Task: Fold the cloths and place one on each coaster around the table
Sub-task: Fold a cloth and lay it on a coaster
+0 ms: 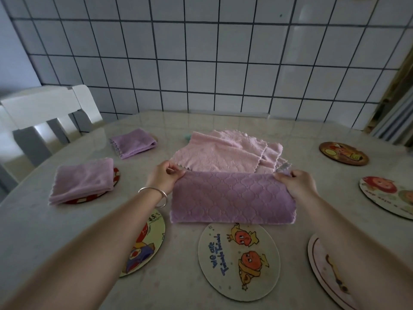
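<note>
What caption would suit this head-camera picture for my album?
Both hands, left and right, pinch a quilted purple cloth mid-fold above the round cartoon-fruit coaster.

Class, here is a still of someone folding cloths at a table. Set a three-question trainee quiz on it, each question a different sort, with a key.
1. True or false: both hands pinch the purple cloth.
2. How many folded cloths already lie on coasters?
3. The pink cloths lie: A) beyond the held cloth, B) on the chair, C) on a coaster.

Key: 1 true, left hand and right hand each pinch a top corner. 2 two, the near folded cloth and the far folded cloth. 3 A.
</note>
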